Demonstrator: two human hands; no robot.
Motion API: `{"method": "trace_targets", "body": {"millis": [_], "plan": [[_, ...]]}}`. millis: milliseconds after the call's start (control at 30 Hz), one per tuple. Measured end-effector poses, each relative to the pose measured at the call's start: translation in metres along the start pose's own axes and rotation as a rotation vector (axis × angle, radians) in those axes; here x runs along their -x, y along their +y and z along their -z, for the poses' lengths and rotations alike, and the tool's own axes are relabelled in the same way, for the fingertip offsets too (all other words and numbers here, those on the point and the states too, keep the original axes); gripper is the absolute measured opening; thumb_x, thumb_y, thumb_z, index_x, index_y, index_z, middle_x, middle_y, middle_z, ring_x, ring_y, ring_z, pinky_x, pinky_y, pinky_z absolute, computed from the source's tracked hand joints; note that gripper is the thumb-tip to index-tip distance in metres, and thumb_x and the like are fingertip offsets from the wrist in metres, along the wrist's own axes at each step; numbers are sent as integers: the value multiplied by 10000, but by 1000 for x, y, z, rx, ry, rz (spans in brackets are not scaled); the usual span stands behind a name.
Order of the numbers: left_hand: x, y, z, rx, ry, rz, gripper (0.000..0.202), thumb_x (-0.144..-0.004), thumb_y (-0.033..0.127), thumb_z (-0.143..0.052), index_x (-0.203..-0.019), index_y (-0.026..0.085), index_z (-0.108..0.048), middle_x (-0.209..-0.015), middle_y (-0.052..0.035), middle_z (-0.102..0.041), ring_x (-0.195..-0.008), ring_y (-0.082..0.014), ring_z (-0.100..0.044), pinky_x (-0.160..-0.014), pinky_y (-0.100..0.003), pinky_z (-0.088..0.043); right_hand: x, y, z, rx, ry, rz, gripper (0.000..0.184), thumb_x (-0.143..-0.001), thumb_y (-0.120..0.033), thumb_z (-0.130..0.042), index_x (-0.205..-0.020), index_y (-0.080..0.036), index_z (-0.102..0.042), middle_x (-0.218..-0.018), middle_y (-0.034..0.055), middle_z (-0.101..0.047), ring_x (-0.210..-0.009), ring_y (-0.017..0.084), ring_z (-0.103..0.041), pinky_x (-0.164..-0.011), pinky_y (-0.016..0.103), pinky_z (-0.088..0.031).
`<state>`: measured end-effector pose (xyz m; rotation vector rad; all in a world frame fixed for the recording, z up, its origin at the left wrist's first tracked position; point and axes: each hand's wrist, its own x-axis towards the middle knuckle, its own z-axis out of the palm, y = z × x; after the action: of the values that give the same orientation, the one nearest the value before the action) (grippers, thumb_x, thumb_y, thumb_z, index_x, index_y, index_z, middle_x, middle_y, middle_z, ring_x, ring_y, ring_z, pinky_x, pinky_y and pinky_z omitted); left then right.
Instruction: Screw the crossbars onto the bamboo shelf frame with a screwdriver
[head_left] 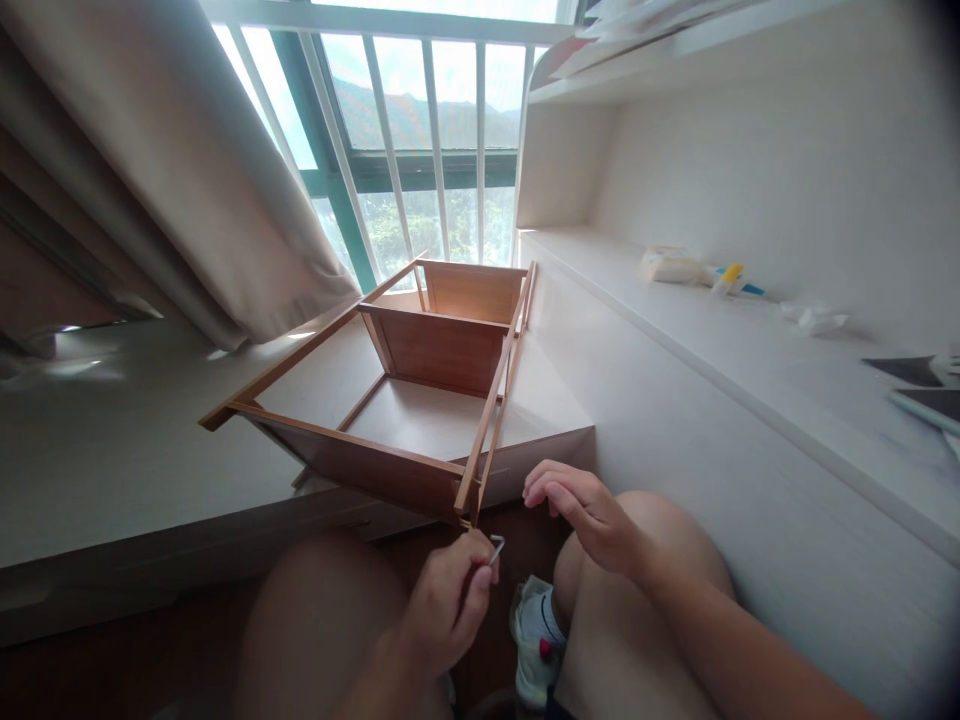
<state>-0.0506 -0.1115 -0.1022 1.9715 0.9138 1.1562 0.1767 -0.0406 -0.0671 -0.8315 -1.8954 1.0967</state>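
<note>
A wooden shelf frame (420, 400) of brown panels and thin rails lies on its side on a low white platform (112, 470). Its near corner juts past the platform's edge towards me. My left hand (446, 600) is closed in a pinch on a small metal hex key (496, 547), right under that near corner. My right hand (585, 510) hovers just right of the corner with fingers curled loosely, holding nothing I can see. My bare knees fill the bottom of the view.
A white desk top (750, 340) runs along the right with a tissue pack (670, 264), a yellow-and-blue item (731, 279) and crumpled paper (814, 319). A curtain (187, 180) hangs left of the barred window (427, 130). A sock-clad foot (536, 640) rests between my knees.
</note>
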Motion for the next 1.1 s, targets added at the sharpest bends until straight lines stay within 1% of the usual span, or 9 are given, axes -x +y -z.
{"method": "trace_targets", "body": {"millis": [100,233,333,467,567,700,867,967,1100], "plan": [[-8,5,14,-101,-11,-95,115,-944,141,-413,-877,198,-487,-714,3,-513,-645,-113,-479,-626,-243,-350,-11,0,4,23,-63,111,365,-1016,-342,-402,-1137,-213,-721,-1009,101,-656,-862,200,-592,-742,331,-484],[-12,13,20,-258,79,-157,116,-891,86,-510,-863,197,-490,-675,23,-495,-597,-100,-452,-596,-239,-330,-9,14,-16,-235,75,60,407,-1002,-423,-412,-1230,-216,-679,-845,77,-633,-679,177,-549,-570,296,-455],[-11,10,17,-334,158,-107,133,-891,72,-543,-850,191,-505,-685,19,-526,-601,-92,-479,-597,-227,-344,0,22,-28,-318,63,42,452,-983,-500,-417,-1142,-194,-709,-740,60,-613,-618,175,-527,-559,301,-432],[-10,1,12,-406,148,-55,109,-890,98,-596,-851,185,-545,-686,19,-558,-606,-91,-508,-600,-218,-364,5,24,-28,-133,-88,78,375,-970,-463,-465,-935,-194,-724,-719,54,-619,-663,183,-545,-649,311,-423],[-13,-2,11,-397,132,-93,96,-882,108,-620,-860,181,-563,-690,17,-575,-613,-93,-520,-609,-216,-379,4,23,-25,-18,-154,45,343,-960,-435,-492,-806,-190,-676,-673,25,-576,-616,158,-487,-604,278,-363],[-17,-3,10,-399,76,-128,90,-879,115,-631,-857,178,-571,-698,12,-587,-615,-93,-518,-614,-221,-389,2,23,-25,-16,-268,-13,341,-978,-422,-453,-757,-196,-583,-625,-23,-467,-576,130,-406,-578,257,-314],[-18,-4,13,-411,65,-113,74,-877,134,-646,-844,176,-595,-703,6,-613,-623,-95,-545,-611,-223,-403,2,20,-25,51,-351,42,370,-1003,-374,-394,-683,-211,-482,-624,-29,-408,-579,130,-361,-590,264,-284],[-12,0,22,-421,129,-135,74,-852,136,-680,-882,180,-628,-692,11,-622,-591,-91,-533,-582,-227,-399,3,21,-24,108,-326,64,365,-1009,-365,-383,-696,-217,-497,-627,-19,-440,-583,140,-377,-593,271,-282],[-7,15,42,-531,345,-254,149,-803,82,-693,-898,187,-649,-722,-3,-624,-646,-119,-533,-617,-256,-432,4,25,-24,160,-138,138,333,-1007,-316,-388,-711,-220,-509,-642,0,-455,-599,156,-388,-604,296,-273]]}}
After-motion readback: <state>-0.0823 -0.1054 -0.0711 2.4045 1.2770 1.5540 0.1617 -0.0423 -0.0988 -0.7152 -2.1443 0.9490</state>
